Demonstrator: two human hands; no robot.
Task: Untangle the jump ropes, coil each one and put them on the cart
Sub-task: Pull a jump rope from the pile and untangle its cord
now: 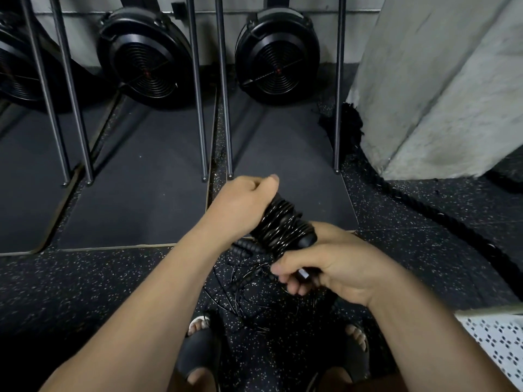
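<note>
Above the speckled floor (85, 278), in front of the person's chest: one coiled jump rope (280, 224), black, thin cord wound in tight turns round its handles, the bundle tilted with its upper end to the left
Left hand (243, 199): fingers curled round the upper end of the bundle
Right hand (336, 267): fingers curled round the lower end, where a silver-tipped handle (304, 274) shows between them
Hands near each other, joined by the bundle
Below, on the floor between two dark sandals (198, 355): loose ropes (249, 290), thin cords looped over one another, and a beaded rope (242, 247) just under the left wrist
Beyond: dark mats (135, 179), two black fan housings (147, 58), upright metal rails (198, 108), a concrete pillar (452, 80), a thick black rope (424, 210) along its foot
Lower right corner: a white patterned surface (498, 340), kind unclear
</note>
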